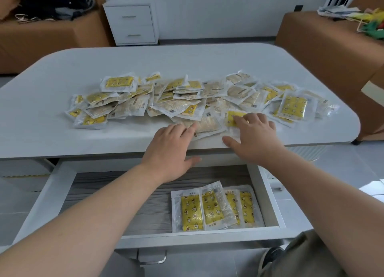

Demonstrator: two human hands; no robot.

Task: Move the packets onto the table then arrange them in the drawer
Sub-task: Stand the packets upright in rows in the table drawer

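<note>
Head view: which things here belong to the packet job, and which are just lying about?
In the job: pile of packets, table, open drawer, row of packets in it, left hand and right hand resting on the pile's near edge.
Lying about: white cabinet, cardboard boxes, dark bundle, coloured clutter.

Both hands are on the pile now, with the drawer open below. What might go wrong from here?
1. The packets under the left hand and right hand lie near the table's front edge. A slip could drop them loose into the drawer and upset the row there.
2. The pile overlaps heavily, so pulling one packet may drag its neighbours.
</note>
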